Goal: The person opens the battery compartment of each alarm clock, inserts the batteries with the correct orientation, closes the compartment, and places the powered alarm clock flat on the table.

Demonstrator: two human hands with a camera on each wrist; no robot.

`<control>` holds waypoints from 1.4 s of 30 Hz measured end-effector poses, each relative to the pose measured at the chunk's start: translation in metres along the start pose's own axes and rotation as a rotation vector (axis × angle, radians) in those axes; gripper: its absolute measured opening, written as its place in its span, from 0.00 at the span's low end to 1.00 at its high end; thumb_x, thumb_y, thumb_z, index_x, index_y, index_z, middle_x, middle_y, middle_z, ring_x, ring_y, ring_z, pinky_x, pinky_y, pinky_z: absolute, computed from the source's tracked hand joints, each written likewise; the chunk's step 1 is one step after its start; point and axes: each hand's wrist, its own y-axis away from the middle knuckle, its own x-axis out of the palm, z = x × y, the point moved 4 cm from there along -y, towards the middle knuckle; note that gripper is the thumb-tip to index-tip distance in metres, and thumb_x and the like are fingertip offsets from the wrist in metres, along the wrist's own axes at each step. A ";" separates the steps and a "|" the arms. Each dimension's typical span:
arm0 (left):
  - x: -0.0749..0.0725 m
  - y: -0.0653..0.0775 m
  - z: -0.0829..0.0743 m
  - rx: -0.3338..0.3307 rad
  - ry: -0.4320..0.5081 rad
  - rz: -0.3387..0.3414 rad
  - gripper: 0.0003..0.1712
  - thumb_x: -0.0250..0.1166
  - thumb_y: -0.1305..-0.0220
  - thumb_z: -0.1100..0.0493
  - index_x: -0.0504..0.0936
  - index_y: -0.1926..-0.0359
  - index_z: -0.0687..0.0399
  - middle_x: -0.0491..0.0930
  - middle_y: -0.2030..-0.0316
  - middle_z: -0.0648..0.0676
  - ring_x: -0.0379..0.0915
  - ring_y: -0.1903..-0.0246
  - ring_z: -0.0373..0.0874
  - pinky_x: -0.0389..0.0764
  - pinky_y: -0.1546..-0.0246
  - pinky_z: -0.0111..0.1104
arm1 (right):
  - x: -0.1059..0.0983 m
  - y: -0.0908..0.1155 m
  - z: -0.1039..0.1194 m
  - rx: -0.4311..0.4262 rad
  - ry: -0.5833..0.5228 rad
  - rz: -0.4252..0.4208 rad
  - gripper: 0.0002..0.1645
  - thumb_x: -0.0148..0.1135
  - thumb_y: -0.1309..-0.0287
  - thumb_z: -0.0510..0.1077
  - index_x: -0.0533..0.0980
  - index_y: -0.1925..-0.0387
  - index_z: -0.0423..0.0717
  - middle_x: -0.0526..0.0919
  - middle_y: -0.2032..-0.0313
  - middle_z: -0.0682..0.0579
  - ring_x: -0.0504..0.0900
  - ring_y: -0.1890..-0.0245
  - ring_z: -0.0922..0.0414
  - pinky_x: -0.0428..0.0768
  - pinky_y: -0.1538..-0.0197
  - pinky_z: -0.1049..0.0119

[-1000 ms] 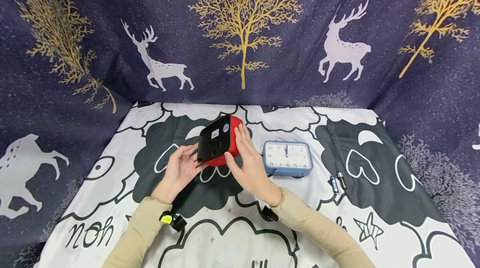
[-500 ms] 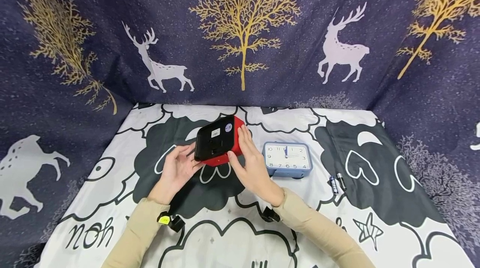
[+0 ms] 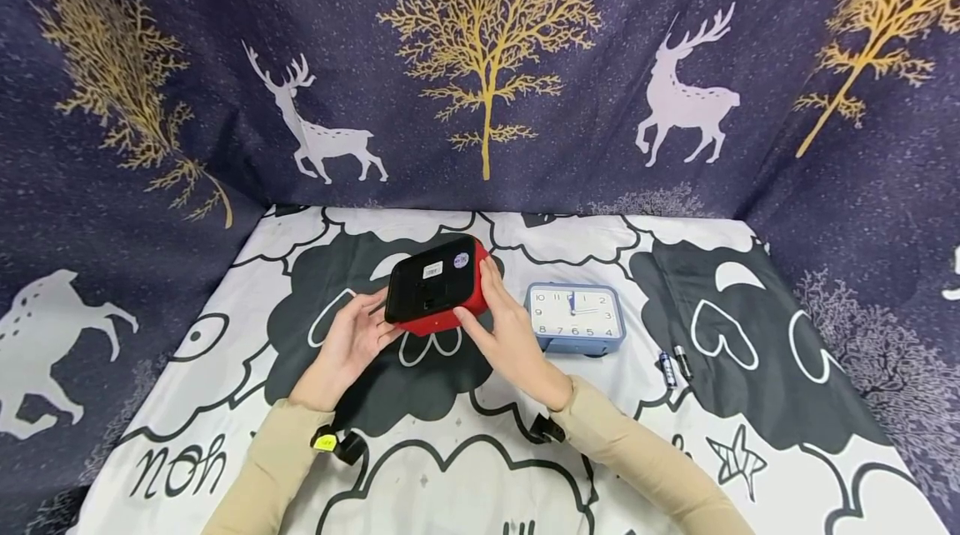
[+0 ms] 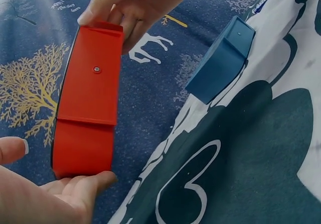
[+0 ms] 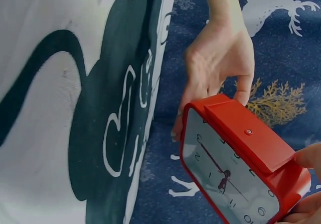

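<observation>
A red alarm clock [image 3: 431, 324] is held above the cloth, its black back [image 3: 427, 281] with stickers facing up toward the head camera. My right hand [image 3: 517, 347] grips its right end, thumb on the near side and fingers along the far side. Under its left end lie the fingers of my left hand [image 3: 347, 352]; in the left wrist view the left thumb [image 4: 12, 149] stands apart from the casing. The right wrist view shows the white dial [image 5: 220, 169] and the red side [image 5: 251, 128] with a screw.
A blue alarm clock [image 3: 574, 314] lies face up on the cloth, right of my right hand. Farther right lie two batteries, a blue one [image 3: 667, 369] and a dark one [image 3: 682, 362]. A patterned curtain [image 3: 420, 102] rises behind the cloth-covered table [image 3: 442, 477].
The red clock has rotated in my hands, showing more of its black back, and its left end has shifted slightly left. The blue clock and batteries stay put.
</observation>
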 end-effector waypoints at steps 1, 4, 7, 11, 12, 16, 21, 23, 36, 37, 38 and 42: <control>0.000 0.000 0.000 0.004 -0.013 -0.005 0.22 0.37 0.25 0.58 0.78 0.48 0.47 0.84 0.58 0.45 0.82 0.58 0.37 0.78 0.49 0.28 | 0.000 0.000 -0.001 0.001 0.002 0.001 0.42 0.64 0.39 0.47 0.59 0.30 0.33 0.60 0.29 0.37 0.61 0.29 0.46 0.65 0.33 0.49; 0.000 0.002 -0.003 0.017 -0.055 -0.026 0.21 0.37 0.25 0.59 0.77 0.47 0.46 0.83 0.57 0.44 0.81 0.57 0.37 0.78 0.49 0.28 | 0.001 0.000 -0.005 0.004 0.006 0.006 0.43 0.66 0.40 0.47 0.60 0.30 0.34 0.61 0.30 0.38 0.63 0.30 0.46 0.66 0.33 0.50; 0.001 0.003 -0.005 0.024 -0.112 -0.062 0.18 0.39 0.25 0.58 0.75 0.47 0.44 0.83 0.57 0.43 0.81 0.57 0.36 0.77 0.49 0.28 | 0.002 0.000 -0.009 0.005 -0.002 0.016 0.43 0.66 0.41 0.46 0.60 0.30 0.34 0.62 0.30 0.38 0.65 0.31 0.46 0.68 0.34 0.50; 0.002 0.006 -0.007 0.028 -0.184 -0.102 0.16 0.43 0.24 0.55 0.75 0.45 0.42 0.83 0.58 0.41 0.80 0.57 0.34 0.77 0.50 0.27 | 0.002 0.001 -0.012 0.006 -0.013 0.033 0.43 0.66 0.41 0.45 0.59 0.30 0.33 0.62 0.30 0.37 0.66 0.32 0.45 0.69 0.35 0.50; 0.002 0.006 -0.007 0.031 -0.203 -0.104 0.17 0.43 0.23 0.55 0.74 0.43 0.43 0.83 0.57 0.40 0.80 0.56 0.33 0.77 0.50 0.27 | 0.002 0.000 -0.012 0.009 -0.015 0.038 0.43 0.66 0.41 0.45 0.59 0.30 0.33 0.61 0.30 0.37 0.66 0.32 0.45 0.69 0.35 0.50; 0.002 0.008 -0.008 0.038 -0.256 -0.110 0.26 0.44 0.23 0.56 0.60 0.28 0.53 0.83 0.55 0.36 0.80 0.54 0.30 0.77 0.50 0.25 | 0.002 0.000 -0.013 0.025 -0.026 0.058 0.43 0.63 0.38 0.45 0.56 0.29 0.32 0.60 0.30 0.36 0.65 0.32 0.44 0.68 0.34 0.50; 0.002 0.010 -0.009 0.021 -0.306 -0.125 0.35 0.48 0.25 0.60 0.44 0.24 0.60 0.79 0.53 0.33 0.77 0.52 0.27 0.75 0.48 0.22 | 0.002 0.001 -0.015 0.059 -0.072 0.075 0.40 0.57 0.34 0.46 0.54 0.28 0.33 0.58 0.29 0.38 0.62 0.30 0.46 0.65 0.32 0.51; 0.002 0.010 -0.009 0.017 -0.327 -0.120 0.36 0.49 0.25 0.58 0.45 0.24 0.58 0.77 0.52 0.33 0.76 0.51 0.26 0.74 0.47 0.22 | 0.002 0.002 -0.016 0.073 -0.087 0.080 0.38 0.54 0.31 0.46 0.54 0.28 0.34 0.57 0.28 0.39 0.61 0.29 0.48 0.64 0.31 0.51; -0.001 0.009 -0.013 0.012 -0.442 -0.147 0.37 0.51 0.26 0.51 0.49 0.24 0.53 0.70 0.39 0.40 0.74 0.47 0.25 0.68 0.38 0.28 | 0.006 0.006 -0.019 0.128 -0.162 0.101 0.33 0.42 0.26 0.44 0.50 0.26 0.38 0.57 0.27 0.43 0.61 0.29 0.50 0.64 0.31 0.51; -0.001 0.009 -0.013 0.014 -0.449 -0.149 0.37 0.52 0.26 0.51 0.49 0.24 0.53 0.70 0.38 0.41 0.74 0.48 0.25 0.67 0.36 0.30 | 0.006 0.006 -0.020 0.138 -0.161 0.098 0.33 0.43 0.26 0.44 0.50 0.26 0.38 0.57 0.28 0.43 0.61 0.29 0.50 0.64 0.31 0.52; 0.000 0.010 -0.013 0.015 -0.455 -0.151 0.37 0.52 0.26 0.51 0.49 0.24 0.54 0.70 0.39 0.41 0.74 0.48 0.25 0.67 0.36 0.30 | 0.006 0.006 -0.021 0.148 -0.160 0.097 0.33 0.43 0.26 0.44 0.51 0.26 0.38 0.57 0.28 0.43 0.61 0.29 0.51 0.64 0.31 0.52; 0.001 0.010 -0.014 0.015 -0.480 -0.182 0.36 0.52 0.26 0.52 0.50 0.24 0.54 0.71 0.40 0.41 0.75 0.50 0.24 0.65 0.34 0.34 | 0.007 0.006 -0.021 0.204 -0.224 0.107 0.33 0.45 0.28 0.41 0.52 0.27 0.35 0.56 0.28 0.41 0.62 0.30 0.50 0.67 0.33 0.55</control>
